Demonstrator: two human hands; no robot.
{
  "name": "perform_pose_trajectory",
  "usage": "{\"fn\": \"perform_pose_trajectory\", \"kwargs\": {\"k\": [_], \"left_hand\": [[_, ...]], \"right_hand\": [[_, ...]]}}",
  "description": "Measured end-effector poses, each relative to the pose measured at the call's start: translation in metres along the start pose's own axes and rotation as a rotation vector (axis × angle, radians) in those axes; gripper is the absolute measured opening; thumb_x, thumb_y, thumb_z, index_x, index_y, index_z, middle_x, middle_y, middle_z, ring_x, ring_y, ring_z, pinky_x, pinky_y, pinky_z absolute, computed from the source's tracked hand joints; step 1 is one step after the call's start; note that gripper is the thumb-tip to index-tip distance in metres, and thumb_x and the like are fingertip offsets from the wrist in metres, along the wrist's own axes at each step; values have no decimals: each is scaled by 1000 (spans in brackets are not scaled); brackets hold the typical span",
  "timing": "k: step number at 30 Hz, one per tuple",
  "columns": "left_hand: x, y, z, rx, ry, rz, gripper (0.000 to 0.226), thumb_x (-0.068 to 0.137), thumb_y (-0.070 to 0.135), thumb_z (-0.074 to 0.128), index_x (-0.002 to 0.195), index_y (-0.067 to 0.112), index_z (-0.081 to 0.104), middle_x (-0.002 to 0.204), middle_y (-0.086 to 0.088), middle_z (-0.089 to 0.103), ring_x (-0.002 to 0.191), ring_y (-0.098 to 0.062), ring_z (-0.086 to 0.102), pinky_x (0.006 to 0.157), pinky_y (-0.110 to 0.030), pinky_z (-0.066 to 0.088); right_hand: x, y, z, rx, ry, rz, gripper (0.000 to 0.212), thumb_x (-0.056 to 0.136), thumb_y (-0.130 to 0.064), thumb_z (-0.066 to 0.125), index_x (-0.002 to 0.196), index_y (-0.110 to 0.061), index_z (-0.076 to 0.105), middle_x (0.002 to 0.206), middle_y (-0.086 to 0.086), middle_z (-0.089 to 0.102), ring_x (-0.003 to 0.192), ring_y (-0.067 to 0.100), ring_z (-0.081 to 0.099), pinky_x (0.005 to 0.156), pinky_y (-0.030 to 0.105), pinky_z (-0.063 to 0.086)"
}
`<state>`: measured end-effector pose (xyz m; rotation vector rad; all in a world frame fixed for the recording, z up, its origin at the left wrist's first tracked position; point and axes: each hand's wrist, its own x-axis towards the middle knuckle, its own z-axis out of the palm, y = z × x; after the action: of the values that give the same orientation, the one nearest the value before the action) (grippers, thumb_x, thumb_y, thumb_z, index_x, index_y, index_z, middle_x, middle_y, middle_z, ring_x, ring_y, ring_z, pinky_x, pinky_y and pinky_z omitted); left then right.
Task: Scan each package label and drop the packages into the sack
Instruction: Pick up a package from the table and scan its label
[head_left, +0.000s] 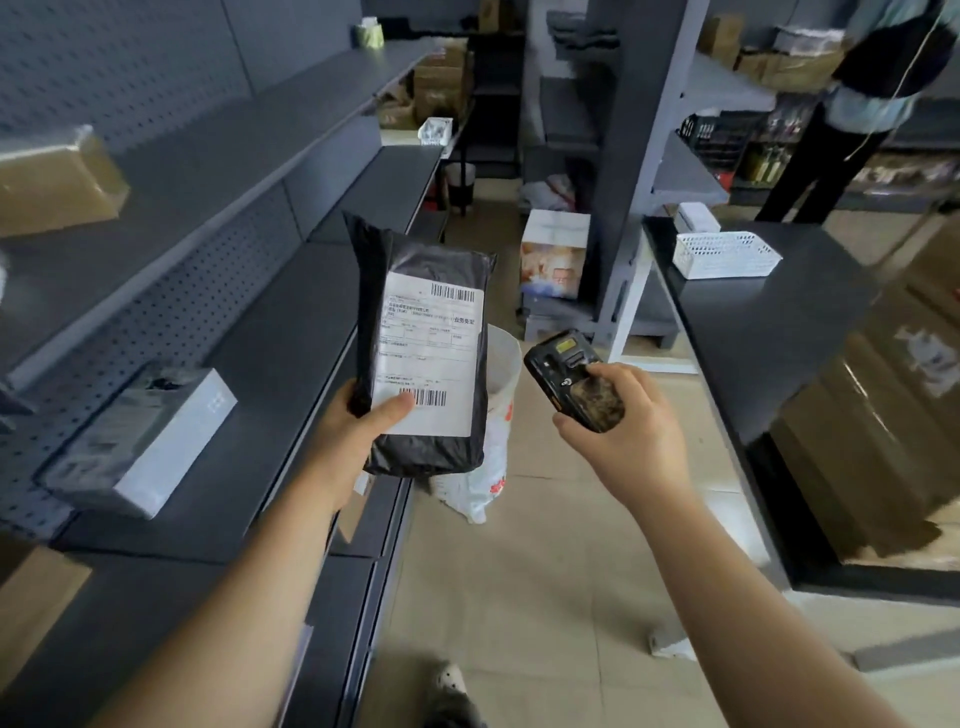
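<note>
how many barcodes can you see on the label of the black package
2: one at the label's top right, one at its bottom, partly covered by the left hand's thumb. The package's back is hidden.

Glossy black plastic package bears a matt white paper label; shelves matt grey metal.

Black package with white barcoded label; black scanner; sack white, seemingly red-printed.
</note>
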<state>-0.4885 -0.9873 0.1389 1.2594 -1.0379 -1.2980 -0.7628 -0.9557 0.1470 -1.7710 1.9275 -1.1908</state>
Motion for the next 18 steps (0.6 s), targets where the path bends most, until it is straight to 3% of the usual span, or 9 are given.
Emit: {"fn": "perform_pose_trajectory", "kwargs": {"k": [5,10,13,18], "left_hand": [[122,3,7,27,-38,-10,30,85,12,72,111,24,64,95,13,75,86,-1,71,66,-12,52],[221,-4,22,53,-58,-64,30,86,13,72,113,22,63,100,9,75,88,-3,72,65,-12,52],[266,-18,32,63,-37,-107,29,86,12,71,114,19,64,101,6,74,87,-4,72,65,-12,53],[343,-52,53,104,-23,-190,31,83,20,75,112,25,65,102,7,76,91,-7,72,70,-17,54]], "right_hand": [[98,13,47,-7,-8,71,55,72,-39,82,122,-33,58,117,-21,50,94,-2,47,83,26,47],[174,41,85,-49,-14,113,58,73,-35,82,125,-28,58,119,-16,50,95,-7,41,78,11,36],[214,63,105,-65,-39,148,58,71,-37,81,124,-30,58,122,-16,52,99,-2,46,83,23,41],[283,118,148,-51,-73,146,59,70,-33,83,124,-27,59,122,-11,55,95,-4,43,82,25,42]]}}
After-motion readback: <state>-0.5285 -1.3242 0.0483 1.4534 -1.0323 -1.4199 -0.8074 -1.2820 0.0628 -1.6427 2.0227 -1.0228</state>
